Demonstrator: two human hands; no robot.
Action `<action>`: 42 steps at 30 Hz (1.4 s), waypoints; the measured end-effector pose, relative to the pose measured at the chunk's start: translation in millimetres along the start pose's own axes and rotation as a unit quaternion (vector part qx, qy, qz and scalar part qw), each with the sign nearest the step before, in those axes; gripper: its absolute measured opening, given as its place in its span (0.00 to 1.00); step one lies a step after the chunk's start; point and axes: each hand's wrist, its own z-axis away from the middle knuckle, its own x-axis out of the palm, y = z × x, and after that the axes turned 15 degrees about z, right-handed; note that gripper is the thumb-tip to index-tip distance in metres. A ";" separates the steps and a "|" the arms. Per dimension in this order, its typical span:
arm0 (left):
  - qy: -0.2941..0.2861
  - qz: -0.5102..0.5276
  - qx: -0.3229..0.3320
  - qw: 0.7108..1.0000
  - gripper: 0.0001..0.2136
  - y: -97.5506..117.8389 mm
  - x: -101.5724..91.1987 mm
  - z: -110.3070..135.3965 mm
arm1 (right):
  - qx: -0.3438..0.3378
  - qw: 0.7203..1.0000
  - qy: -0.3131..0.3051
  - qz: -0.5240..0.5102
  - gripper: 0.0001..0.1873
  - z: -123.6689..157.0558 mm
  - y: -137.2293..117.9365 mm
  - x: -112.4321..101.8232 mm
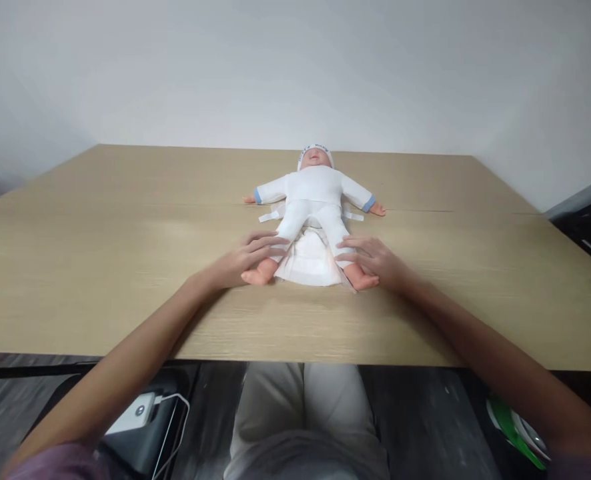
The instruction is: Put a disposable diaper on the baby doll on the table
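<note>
A baby doll (311, 197) in a white suit and cap lies on its back on the wooden table (125, 267), head away from me. An open white diaper (309, 265) is spread under its legs. My left hand (245, 260) rests at the doll's lower leg on the left side, its fingers curled over the leg near the foot. My right hand (373, 261) lies on the doll's other leg in the same way, fingers curled over the shin.
A white wall stands behind the table. Below the table's near edge I see my lap, a white charger with a cable (140, 413) on the left, and a green and white object (518, 427) on the floor at the right.
</note>
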 end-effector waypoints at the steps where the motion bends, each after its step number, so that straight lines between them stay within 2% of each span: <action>1: -0.004 -0.007 0.000 1.000 0.24 -1.4 1.5 0.7 | -0.001 1.000 0.000 0.002 0.29 -0.6 -0.5 -0.1; 8: -0.035 -0.009 0.005 0.999 0.27 3.0 -6.2 -1.4 | -0.006 1.000 0.007 0.011 0.34 -2.3 -4.5 -5.4; 14: -0.070 -0.002 -0.037 0.997 0.30 8.5 -9.7 -1.9 | 0.015 1.000 -0.014 0.003 0.30 -2.5 -10.0 -8.1; 19: -0.060 0.021 -0.058 0.996 0.27 12.9 -7.7 -4.9 | 0.061 0.996 -0.050 -0.050 0.25 -7.3 -9.2 -15.1; 23: -0.071 0.051 -0.086 0.992 0.24 23.5 -15.5 -12.6 | 0.082 0.988 -0.066 -0.117 0.26 -16.4 -5.9 -28.3; 25: -0.067 0.062 -0.113 0.989 0.22 33.5 -17.7 -19.1 | 0.095 0.986 -0.078 -0.113 0.25 -22.5 -14.2 -34.1; 27: -0.053 0.051 -0.140 0.987 0.20 44.6 -13.8 -26.2 | 0.105 0.989 -0.084 -0.064 0.20 -27.8 -31.9 -35.7; 28: -0.045 0.035 -0.151 0.987 0.21 49.7 -9.0 -29.4 | 0.109 0.990 -0.086 -0.027 0.21 -29.7 -43.2 -34.6; 30: -0.028 -0.012 -0.168 0.985 0.29 57.5 4.9 -34.3 | 0.113 0.989 -0.083 0.049 0.30 -31.9 -66.3 -28.9; 31: -0.020 -0.039 -0.175 0.984 0.32 59.8 12.8 -35.9 | 0.113 0.987 -0.080 0.080 0.31 -32.3 -76.2 -25.1; 32: -0.014 -0.065 -0.181 0.981 0.32 61.1 20.3 -36.9 | 0.114 0.985 -0.077 0.104 0.29 -32.7 -84.0 -21.2; 34: -0.005 -0.104 -0.189 0.976 0.24 60.9 31.5 -38.0 | 0.125 0.980 -0.075 0.137 0.17 -34.1 -91.7 -15.4; 37: 0.006 -0.110 -0.186 0.976 0.12 55.7 32.5 -41.5 | 0.151 0.973 -0.088 0.148 0.09 -40.2 -84.1 -14.6; 40: 0.044 -0.058 -0.185 0.980 0.15 46.7 15.6 -54.5 | 0.200 0.972 -0.074 0.095 0.06 -53.4 -60.7 -19.9; 42: 0.086 -0.014 -0.188 0.978 0.19 38.3 -1.0 -70.8 | 0.240 0.970 -0.035 0.028 0.11 -67.0 -40.2 -22.6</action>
